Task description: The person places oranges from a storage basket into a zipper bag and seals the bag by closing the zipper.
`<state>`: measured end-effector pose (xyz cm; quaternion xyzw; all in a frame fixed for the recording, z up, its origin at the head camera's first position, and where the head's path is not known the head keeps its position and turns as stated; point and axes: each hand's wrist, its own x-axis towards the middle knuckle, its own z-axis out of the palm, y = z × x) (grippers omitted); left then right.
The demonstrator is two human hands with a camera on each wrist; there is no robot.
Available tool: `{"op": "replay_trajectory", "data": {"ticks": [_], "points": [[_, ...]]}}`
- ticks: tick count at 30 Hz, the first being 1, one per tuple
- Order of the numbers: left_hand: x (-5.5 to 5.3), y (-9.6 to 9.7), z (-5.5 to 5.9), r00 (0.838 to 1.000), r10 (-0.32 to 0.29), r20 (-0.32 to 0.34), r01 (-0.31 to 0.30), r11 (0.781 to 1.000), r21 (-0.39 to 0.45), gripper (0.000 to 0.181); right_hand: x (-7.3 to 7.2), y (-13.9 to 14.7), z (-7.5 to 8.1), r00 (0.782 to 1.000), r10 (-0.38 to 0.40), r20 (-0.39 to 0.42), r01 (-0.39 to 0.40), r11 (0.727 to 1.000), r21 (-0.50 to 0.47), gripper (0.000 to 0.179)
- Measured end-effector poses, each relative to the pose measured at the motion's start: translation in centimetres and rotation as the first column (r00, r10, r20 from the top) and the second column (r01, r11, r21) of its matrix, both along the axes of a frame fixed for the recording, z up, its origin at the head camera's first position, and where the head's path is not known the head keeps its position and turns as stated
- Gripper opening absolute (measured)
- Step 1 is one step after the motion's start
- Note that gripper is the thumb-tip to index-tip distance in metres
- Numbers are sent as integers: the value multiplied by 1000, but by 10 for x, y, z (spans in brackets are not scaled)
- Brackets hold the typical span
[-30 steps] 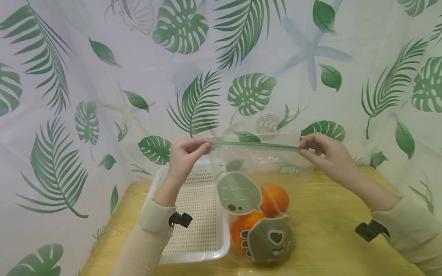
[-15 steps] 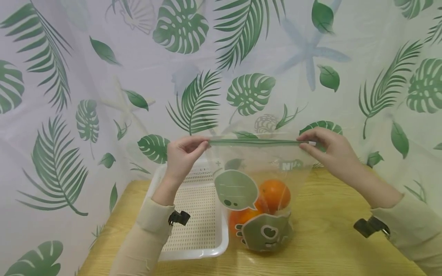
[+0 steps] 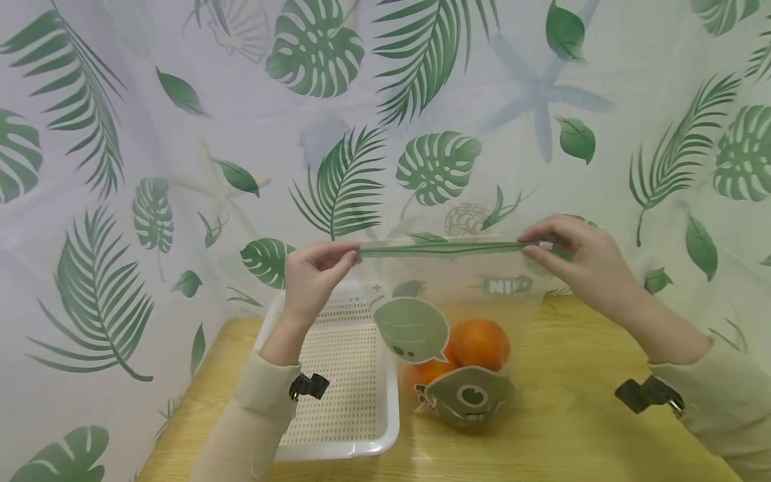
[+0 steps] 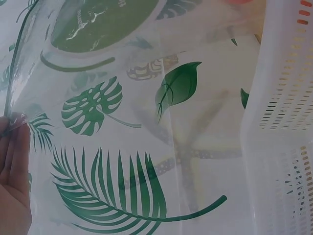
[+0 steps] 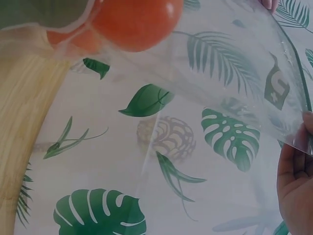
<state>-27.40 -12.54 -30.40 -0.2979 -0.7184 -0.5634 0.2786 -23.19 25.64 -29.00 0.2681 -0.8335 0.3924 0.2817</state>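
A clear zip bag (image 3: 415,281) with a green zip strip along its top hangs stretched between my hands. Several round orange fruits (image 3: 480,343) sit low in it, partly behind printed green figures. My left hand (image 3: 313,281) pinches the strip's left end between thumb and fingers. At the other end my right hand (image 3: 581,261) pinches the corner, with a small white tab (image 3: 545,246) showing between thumb and fingers. In the right wrist view, the fruit (image 5: 139,22) hangs inside the clear film, and the right hand (image 5: 296,181) holds the edge.
A white plastic basket (image 3: 388,428) with a perforated cream bottom stands on the wooden table (image 3: 578,402), left of the bag and partly under the left arm. Behind the table hangs a pale sheet (image 3: 385,87) printed with green leaves.
The bag's lower part has risen a little in view. The left hand has shifted slightly left. The white tab at the right hand has come into sight, and the green strip shows separate lines.
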Motion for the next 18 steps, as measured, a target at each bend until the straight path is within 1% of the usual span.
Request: {"op": "replay_trajectory", "data": {"ticks": [5,10,18], "points": [[1,-1,-1,999,41,-2,-41,999,2,11,2,-1,4,1000,11,12,-10,1000,-23,19],[-1,-1,-3,999,41,-4,-41,999,-22,11,3,1,4,997,-2,79,5,999,-36,16],[-2,2,-6,1000,-9,8,9,1000,-18,11,2,14,-2,980,-32,197,37,999,-20,17]]}}
